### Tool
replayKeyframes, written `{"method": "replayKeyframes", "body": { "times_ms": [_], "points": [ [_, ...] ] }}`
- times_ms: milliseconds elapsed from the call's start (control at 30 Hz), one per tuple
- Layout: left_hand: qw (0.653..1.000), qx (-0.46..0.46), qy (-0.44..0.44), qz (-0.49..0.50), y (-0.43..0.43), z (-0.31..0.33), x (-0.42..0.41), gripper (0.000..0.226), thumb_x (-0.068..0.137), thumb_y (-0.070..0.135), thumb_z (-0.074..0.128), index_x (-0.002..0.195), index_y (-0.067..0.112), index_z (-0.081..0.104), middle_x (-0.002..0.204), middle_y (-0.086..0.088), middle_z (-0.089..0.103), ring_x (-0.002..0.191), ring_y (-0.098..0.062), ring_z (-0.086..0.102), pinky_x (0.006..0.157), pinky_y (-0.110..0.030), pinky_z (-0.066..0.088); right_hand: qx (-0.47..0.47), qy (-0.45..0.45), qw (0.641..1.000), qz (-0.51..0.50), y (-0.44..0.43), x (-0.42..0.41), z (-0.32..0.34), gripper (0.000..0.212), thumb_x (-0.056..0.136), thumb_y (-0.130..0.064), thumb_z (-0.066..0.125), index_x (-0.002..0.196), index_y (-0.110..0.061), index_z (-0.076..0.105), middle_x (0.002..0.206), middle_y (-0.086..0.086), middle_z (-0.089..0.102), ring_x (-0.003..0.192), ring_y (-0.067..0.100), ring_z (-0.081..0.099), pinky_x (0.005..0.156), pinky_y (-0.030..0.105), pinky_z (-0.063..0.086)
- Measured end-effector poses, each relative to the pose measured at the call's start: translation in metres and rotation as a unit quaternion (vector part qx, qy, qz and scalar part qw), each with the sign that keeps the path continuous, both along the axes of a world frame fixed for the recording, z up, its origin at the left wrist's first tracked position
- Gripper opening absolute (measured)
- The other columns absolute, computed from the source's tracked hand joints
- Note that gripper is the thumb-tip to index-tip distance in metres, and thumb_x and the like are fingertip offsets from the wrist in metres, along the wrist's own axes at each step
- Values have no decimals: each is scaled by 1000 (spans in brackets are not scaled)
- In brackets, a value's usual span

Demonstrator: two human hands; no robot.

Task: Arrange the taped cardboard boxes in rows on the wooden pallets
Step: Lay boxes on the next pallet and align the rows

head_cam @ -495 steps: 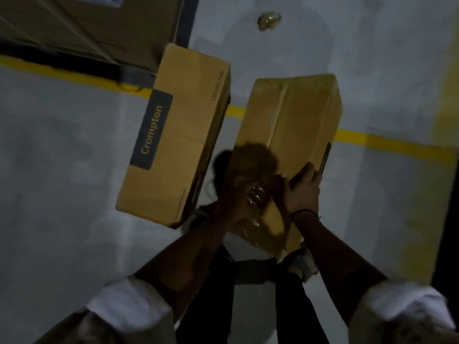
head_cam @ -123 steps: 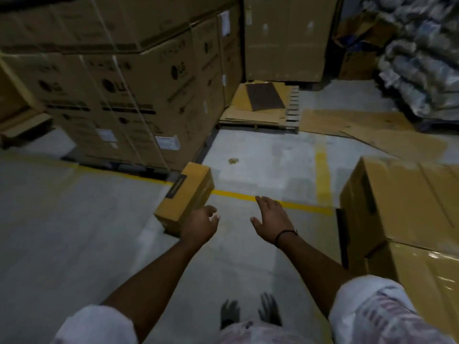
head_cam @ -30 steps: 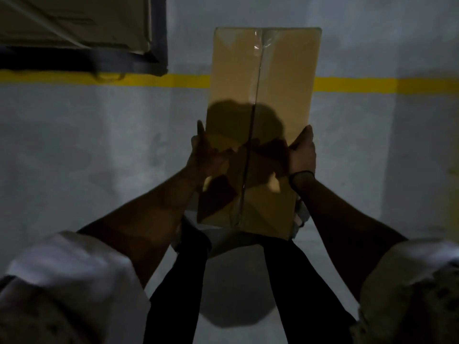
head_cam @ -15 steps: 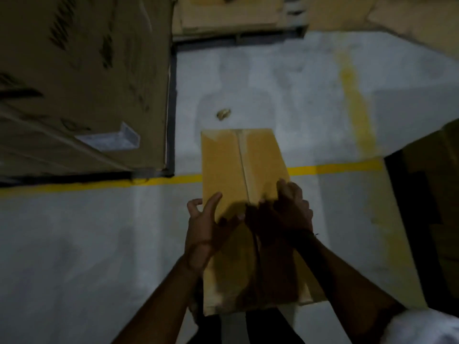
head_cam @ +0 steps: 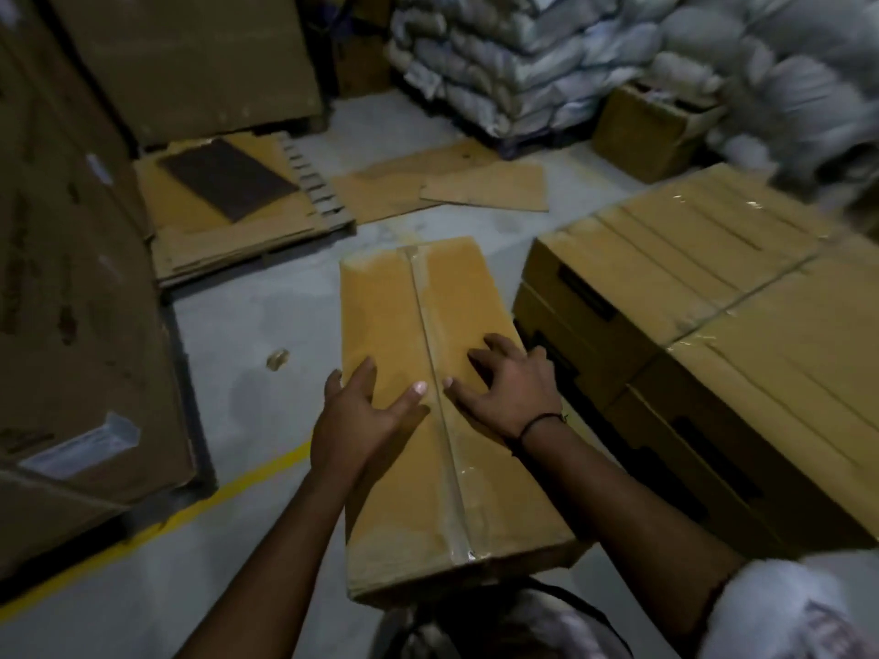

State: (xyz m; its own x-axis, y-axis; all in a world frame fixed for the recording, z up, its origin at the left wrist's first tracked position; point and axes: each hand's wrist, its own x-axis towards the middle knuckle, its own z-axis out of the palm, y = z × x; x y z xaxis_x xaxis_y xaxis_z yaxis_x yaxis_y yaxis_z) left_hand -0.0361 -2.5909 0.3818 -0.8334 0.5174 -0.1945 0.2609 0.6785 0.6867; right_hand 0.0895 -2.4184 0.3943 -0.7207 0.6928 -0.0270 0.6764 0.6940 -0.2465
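- Here the taped box lies lengthwise in front of the person, with its tape seam running down the middle of the top face. Its near end is close to the body and its far end points out over the floor.
- The left hand holds the box's left edge. The thumb is spread across the top towards the seam, and the outer fingers drop over the side.
- The right hand rests on the top face right of the seam, its fingers spread and arched with the tips on the cardboard. A dark band circles the wrist.
- A stack of taped boxes stands just beside the box on the right. I cannot tell whether the two touch.
- The floor is grey concrete, crossed by a yellow line. A small scrap lies on it.
- A wooden pallet beyond carries flattened cardboard and a dark mat, and loose cardboard sheets lie beside it.
- Large cartons rise on the left. Piled sacks and an open carton fill the back right.
- The light is dim. The right edge is blurred, the print on the cartons is unreadable, and the underside of the box and whatever the stack stands on are hidden.
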Motion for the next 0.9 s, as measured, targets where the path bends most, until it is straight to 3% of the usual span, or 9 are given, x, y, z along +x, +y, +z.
{"method": "replayKeyframes", "body": {
  "times_ms": [133,367,633,900],
  "points": [
    [998,-7,36,-52,33,25,50,107,64,102,45,152,41,42,165,-5,22,142,-35,41,108,-48,43,30,9,998,-54,17,63,38,75,79,-87,37,128,-37,65,153,-12,43,120,35,43,99,45,39],
    [985,-38,52,-160,98,58,127,94,71,95,50,149,43,46,161,-8,20,146,-38,25,107,-49,41,33,15,985,-166,49,163,56,77,72,-88,44,124,-36,67,149,-10,48,119,31,46,96,43,45],
    [967,-18,71,-246,187,65,251,95,68,97,49,146,43,49,160,-7,23,143,-37,28,107,-47,41,39,28,966,-255,109,303,59,73,75,-83,53,132,-38,61,150,-9,45,122,29,44,99,43,43],
    [950,-16,59,-307,269,62,400,92,71,95,52,147,44,46,161,-8,20,145,-40,27,105,-50,42,61,41,954,-292,183,465,59,69,76,-83,51,126,-37,66,146,-10,49,119,27,47,97,42,45]
  ]
}}
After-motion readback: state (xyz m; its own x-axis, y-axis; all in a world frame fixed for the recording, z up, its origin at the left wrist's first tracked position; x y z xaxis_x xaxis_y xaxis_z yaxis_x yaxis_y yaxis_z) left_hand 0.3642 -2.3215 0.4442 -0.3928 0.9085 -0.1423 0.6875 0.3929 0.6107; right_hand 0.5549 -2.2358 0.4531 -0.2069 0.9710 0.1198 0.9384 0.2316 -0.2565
